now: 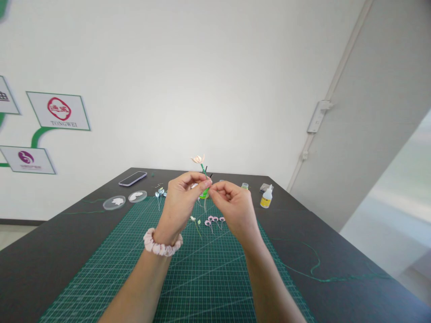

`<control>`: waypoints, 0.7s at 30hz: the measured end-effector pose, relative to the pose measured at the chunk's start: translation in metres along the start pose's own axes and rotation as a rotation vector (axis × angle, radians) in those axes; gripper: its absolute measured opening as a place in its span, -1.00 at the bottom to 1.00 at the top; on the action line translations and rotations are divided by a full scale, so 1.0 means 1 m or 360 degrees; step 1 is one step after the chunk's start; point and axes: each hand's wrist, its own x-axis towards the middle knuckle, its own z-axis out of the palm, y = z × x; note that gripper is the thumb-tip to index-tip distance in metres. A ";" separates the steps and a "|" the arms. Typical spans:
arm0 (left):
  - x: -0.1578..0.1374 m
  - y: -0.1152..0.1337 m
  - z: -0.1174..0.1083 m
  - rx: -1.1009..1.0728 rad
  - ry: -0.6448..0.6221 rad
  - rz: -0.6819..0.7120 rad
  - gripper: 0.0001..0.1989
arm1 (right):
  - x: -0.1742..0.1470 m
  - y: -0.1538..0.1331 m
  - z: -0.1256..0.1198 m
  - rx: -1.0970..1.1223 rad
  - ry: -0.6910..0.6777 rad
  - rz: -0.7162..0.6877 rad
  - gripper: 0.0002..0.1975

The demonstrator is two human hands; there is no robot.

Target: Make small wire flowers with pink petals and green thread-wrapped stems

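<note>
A pale peach artificial flower (198, 159) with a green stem stands upright above my hands. My left hand (184, 190), with a pale scrunchie (162, 244) round its wrist, pinches the stem between thumb and fingertips. Close beside it, my right hand (232, 202) has its thumb and fingers pressed together near the stem's lower part; what lies in that pinch is too small to make out. A thin pale strand hangs between the hands. Below them on the green cutting mat (208, 278) lie several purple wire flowers (214, 220) and a small white bud with a green stem (195, 223).
Left on the dark table are a phone (133, 178), two shallow dishes with white pieces (114, 202) and light-blue wire flowers (160, 193). A glue bottle (266, 197) stands at right. Green thread (323, 280) trails over the right side. A bright green container is partly hidden behind my hands.
</note>
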 end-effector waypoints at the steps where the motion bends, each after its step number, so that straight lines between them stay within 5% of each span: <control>1: 0.000 -0.001 0.000 -0.0026 -0.0004 -0.0011 -0.91 | 0.001 0.000 -0.002 0.0041 -0.0040 0.0024 -0.86; 21: 0.002 -0.006 -0.003 -0.0372 -0.0174 -0.0211 -0.87 | 0.003 0.010 -0.016 0.0338 -0.0285 0.0156 -0.85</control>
